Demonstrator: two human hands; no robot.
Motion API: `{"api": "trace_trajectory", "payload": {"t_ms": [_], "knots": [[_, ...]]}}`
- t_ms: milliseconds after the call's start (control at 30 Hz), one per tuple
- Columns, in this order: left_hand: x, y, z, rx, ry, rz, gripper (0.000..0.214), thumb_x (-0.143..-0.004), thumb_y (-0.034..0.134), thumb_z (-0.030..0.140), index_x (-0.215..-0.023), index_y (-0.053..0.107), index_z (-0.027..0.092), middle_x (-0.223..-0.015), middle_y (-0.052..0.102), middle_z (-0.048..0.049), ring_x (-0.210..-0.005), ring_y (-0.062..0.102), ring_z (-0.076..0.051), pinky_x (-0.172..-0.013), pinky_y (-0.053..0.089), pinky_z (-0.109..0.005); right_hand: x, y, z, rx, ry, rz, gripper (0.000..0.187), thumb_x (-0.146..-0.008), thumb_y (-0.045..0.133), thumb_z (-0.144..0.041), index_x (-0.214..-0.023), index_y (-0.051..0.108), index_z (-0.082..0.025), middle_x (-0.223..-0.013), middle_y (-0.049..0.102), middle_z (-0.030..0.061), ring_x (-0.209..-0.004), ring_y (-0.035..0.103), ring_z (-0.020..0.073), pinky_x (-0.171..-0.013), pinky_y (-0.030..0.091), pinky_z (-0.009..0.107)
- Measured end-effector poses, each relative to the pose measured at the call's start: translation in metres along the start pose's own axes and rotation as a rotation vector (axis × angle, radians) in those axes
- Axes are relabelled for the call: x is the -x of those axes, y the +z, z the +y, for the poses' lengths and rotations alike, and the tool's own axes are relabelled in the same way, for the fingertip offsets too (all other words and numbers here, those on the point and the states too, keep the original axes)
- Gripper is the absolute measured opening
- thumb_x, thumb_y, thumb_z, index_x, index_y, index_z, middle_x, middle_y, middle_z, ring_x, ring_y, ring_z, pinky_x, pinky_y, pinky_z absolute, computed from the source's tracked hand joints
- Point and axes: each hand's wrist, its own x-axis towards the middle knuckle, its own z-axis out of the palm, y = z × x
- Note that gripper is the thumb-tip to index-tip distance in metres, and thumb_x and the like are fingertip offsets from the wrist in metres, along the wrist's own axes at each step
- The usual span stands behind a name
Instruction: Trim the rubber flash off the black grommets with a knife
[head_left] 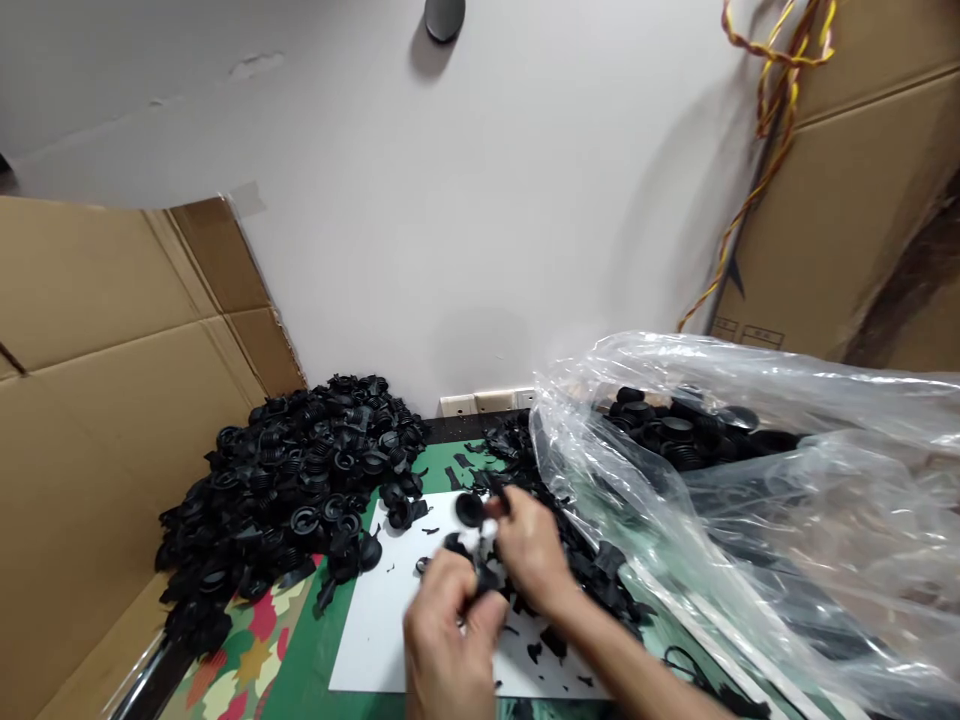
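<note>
My left hand [450, 630] is closed, thumb against fingers, around a black rubber part [489, 577] that is mostly hidden and blurred. Just beyond it, my right hand [532, 548] is pinched shut on a dark rubber piece [498, 492] whose shape is smeared by motion. A round black cap [470, 510] shows at the right fingertips; whether it is held or lying there I cannot tell. Both hands are above a white sheet [367, 640] strewn with small black scraps [535, 652].
A large heap of black ribbed rubber parts [300, 480] fills the left, beside a cardboard box [112, 420]. Black scraps [600, 575] pile up right of the sheet. A clear plastic bag [787, 520] holds round black parts [675, 430]. Twisted wires [750, 200] hang at the right.
</note>
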Motion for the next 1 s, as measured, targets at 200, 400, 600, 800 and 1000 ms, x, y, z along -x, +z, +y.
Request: {"api": "trace_trajectory", "payload": {"t_ms": [200, 400, 600, 800, 1000], "knots": [[-0.003, -0.009, -0.005, 0.276, -0.258, -0.030, 0.019, -0.068, 0.067, 0.022, -0.053, 0.056, 0.019, -0.061, 0.042, 0.0025, -0.057, 0.042, -0.015, -0.053, 0.035, -0.024, -0.017, -0.023, 0.007, 0.117, -0.018, -0.050, 0.019, -0.073, 0.046, -0.024, -0.054, 0.042, -0.024, -0.054, 0.055, 0.0005, -0.056, 0.052, 0.0203, -0.053, 0.032, 0.027], [-0.008, -0.017, -0.017, 0.317, -0.264, 0.001, 0.011, -0.068, 0.072, 0.022, -0.060, 0.065, 0.017, -0.072, 0.050, 0.0004, -0.066, 0.048, -0.016, -0.058, 0.037, -0.023, -0.010, -0.043, 0.003, 0.230, -0.032, -0.186, 0.021, -0.069, 0.057, -0.028, -0.050, 0.049, -0.023, -0.050, 0.057, 0.0019, -0.051, 0.050, 0.0210, -0.051, 0.028, 0.029], [-0.004, -0.013, -0.018, 0.335, -0.275, 0.033, 0.011, -0.065, 0.074, 0.019, -0.058, 0.065, 0.017, -0.071, 0.050, 0.0005, -0.067, 0.050, -0.016, -0.058, 0.038, -0.023, 0.002, -0.054, -0.005, 0.169, -0.059, -0.206, 0.013, -0.076, 0.052, -0.029, -0.072, 0.062, -0.021, -0.079, 0.069, 0.0075, -0.074, 0.061, 0.0267, -0.063, 0.040, 0.034], [-0.006, -0.008, -0.013, 0.257, -0.179, 0.045, 0.007, -0.063, 0.075, 0.016, -0.060, 0.069, 0.018, -0.069, 0.054, 0.0010, -0.062, 0.050, -0.015, -0.054, 0.039, -0.022, 0.031, -0.045, -0.030, -0.091, -0.234, -0.325, 0.014, -0.078, 0.049, -0.023, -0.070, 0.060, -0.020, -0.074, 0.062, 0.0036, -0.070, 0.059, 0.0197, -0.062, 0.043, 0.028], [-0.003, -0.009, -0.005, 0.133, -0.094, -0.027, 0.011, -0.070, 0.067, 0.013, -0.061, 0.069, 0.019, -0.069, 0.053, 0.0004, -0.063, 0.053, -0.017, -0.055, 0.041, -0.023, 0.038, -0.030, -0.029, 0.129, -0.431, -0.227, 0.022, -0.066, 0.046, -0.001, -0.057, 0.044, -0.020, -0.064, 0.049, -0.0006, -0.056, 0.049, 0.0142, -0.051, 0.031, 0.023]]}}
